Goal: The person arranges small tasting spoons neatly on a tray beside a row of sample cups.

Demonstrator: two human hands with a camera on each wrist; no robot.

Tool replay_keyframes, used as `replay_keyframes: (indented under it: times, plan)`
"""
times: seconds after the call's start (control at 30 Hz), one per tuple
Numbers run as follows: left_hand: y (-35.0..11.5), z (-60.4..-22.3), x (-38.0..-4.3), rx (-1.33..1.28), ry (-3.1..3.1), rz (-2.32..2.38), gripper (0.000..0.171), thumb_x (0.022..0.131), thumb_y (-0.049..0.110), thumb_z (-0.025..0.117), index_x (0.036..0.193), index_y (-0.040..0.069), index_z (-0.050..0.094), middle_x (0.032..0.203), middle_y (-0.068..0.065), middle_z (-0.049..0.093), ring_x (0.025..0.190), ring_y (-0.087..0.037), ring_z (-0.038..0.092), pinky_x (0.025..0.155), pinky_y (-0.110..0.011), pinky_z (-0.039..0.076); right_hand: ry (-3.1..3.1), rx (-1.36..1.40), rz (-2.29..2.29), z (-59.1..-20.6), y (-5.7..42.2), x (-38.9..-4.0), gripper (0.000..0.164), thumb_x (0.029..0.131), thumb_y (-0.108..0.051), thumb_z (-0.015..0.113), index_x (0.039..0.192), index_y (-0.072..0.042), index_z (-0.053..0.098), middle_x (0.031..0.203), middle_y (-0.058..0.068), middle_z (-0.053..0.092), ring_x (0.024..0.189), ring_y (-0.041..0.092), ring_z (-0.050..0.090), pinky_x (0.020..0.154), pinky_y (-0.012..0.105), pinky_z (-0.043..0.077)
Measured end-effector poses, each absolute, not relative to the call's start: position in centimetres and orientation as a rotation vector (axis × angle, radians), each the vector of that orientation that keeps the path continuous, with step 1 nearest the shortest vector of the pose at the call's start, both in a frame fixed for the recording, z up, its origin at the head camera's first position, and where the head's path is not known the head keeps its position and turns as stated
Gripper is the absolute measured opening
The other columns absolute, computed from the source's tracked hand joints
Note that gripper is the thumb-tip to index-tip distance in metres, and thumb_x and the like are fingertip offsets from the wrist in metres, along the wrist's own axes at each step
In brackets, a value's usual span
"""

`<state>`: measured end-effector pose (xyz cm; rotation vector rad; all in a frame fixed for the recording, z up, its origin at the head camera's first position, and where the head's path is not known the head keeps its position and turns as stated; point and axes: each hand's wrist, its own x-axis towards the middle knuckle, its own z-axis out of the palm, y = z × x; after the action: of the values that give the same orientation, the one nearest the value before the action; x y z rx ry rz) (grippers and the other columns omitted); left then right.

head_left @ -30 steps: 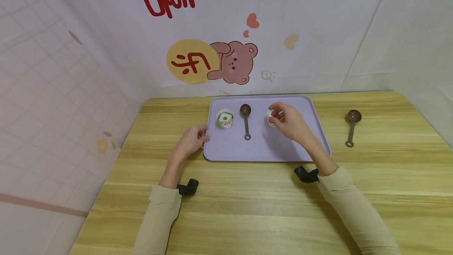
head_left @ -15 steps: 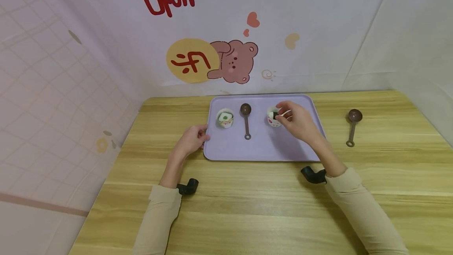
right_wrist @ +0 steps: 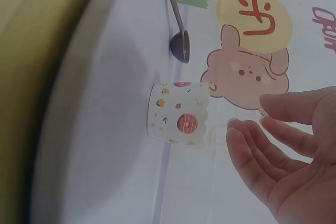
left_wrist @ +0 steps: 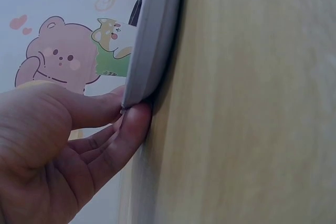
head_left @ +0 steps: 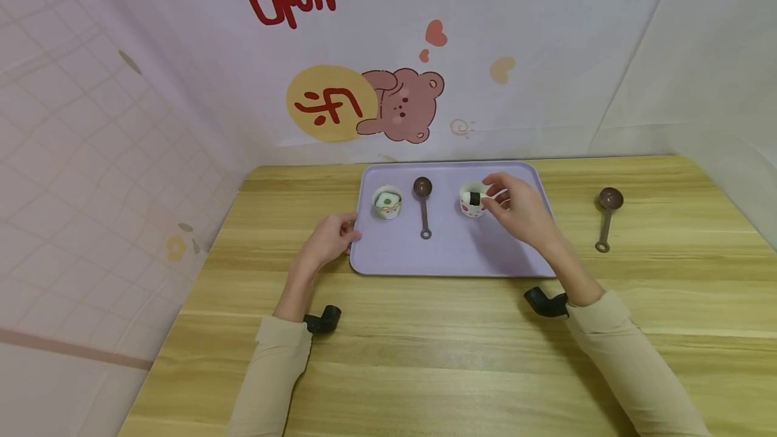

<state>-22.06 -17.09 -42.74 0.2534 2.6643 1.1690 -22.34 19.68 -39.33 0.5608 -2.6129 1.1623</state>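
Observation:
My left hand (head_left: 330, 240) pinches the left rim of the lilac tray (head_left: 400, 255), thumb and finger at its edge in the left wrist view. A paper cup (head_left: 471, 208) with a red doughnut print stands upright on the tray's right half. Inside it sits a white piece with a black band (head_left: 475, 199), like a rice ball. My right hand (head_left: 519, 208) hovers just right of this cup, fingers loosely bent and holding nothing; the right wrist view shows a gap between fingertips and cup (right_wrist: 181, 114).
Another paper cup (head_left: 387, 211), holding a white piece with a green centre, stands at the tray's left. A brown measuring spoon (head_left: 424, 211) lies between the cups. A second brown spoon (head_left: 606, 218) lies on the wooden table (head_left: 425, 356), right of the tray.
My right hand has drawn back to the right from the right cup, and its white and black piece has come into sight. My left hand has stayed on the tray rim.

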Motion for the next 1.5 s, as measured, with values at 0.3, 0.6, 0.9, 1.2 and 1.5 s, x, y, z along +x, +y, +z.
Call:
replay_keyframes:
  times: [0.3, 0.6, 0.9, 1.2, 1.5]
  plan:
    - [-17.1, -42.4, -22.0, 0.256, 2.665, 1.173, 0.052, 0.099, 0.004, 0.063, 0.147, -0.007, 0.046, 0.087, -0.012, 0.058, 0.065, -0.018, 0.059, 0.057, -0.024, 0.047, -2.597, 0.551, 1.124, -39.5, 20.4, -22.2, 0.028, 0.093, 0.002, 0.068, 0.119, 0.009, 0.061, 0.096, 0.021, 0.068, 0.083, 0.033, 0.069, 0.075, 0.042, 0.056]
    - [-17.3, -43.0, -22.3, 0.249, 2.662, 1.190, 0.052, 0.099, 0.002, 0.063, 0.147, -0.007, 0.046, 0.089, -0.013, 0.060, 0.067, -0.016, 0.058, 0.058, -0.025, 0.050, -2.595, 0.530, 1.079, -39.8, 21.3, -22.2, 0.027, 0.092, 0.002, 0.068, 0.117, 0.008, 0.062, 0.095, 0.022, 0.068, 0.081, 0.034, 0.069, 0.071, 0.043, 0.056]
    - [-17.3, -43.2, -22.3, 0.258, 2.654, 1.196, 0.052, 0.099, 0.002, 0.063, 0.147, -0.007, 0.046, 0.088, -0.013, 0.060, 0.066, -0.017, 0.058, 0.059, -0.026, 0.051, -2.585, 0.515, 1.068, -40.1, 22.3, -22.1, 0.026, 0.092, 0.003, 0.068, 0.117, 0.007, 0.062, 0.095, 0.021, 0.069, 0.081, 0.033, 0.069, 0.068, 0.016, 0.049]
    - [-17.3, -43.0, -22.0, 0.253, 2.657, 1.184, 0.052, 0.099, 0.003, 0.063, 0.147, -0.006, 0.046, 0.089, -0.014, 0.061, 0.065, -0.017, 0.059, 0.057, -0.025, 0.048, -2.589, 0.495, 1.068, -40.2, 23.0, -22.0, 0.026, 0.092, 0.002, 0.069, 0.117, 0.007, 0.062, 0.096, 0.022, 0.069, 0.081, 0.034, 0.069, 0.069, 0.016, 0.049]
    - [-17.1, -42.9, -22.0, 0.247, 2.657, 1.187, 0.052, 0.099, 0.004, 0.064, 0.147, -0.006, 0.046, 0.088, -0.013, 0.061, 0.065, -0.017, 0.059, 0.057, -0.024, 0.047, -2.602, 0.460, 1.080, -40.4, 24.6, -21.3, 0.028, 0.093, 0.001, 0.069, 0.119, 0.007, 0.060, 0.098, 0.024, 0.068, 0.083, 0.037, 0.068, 0.067, 0.005, 0.041]
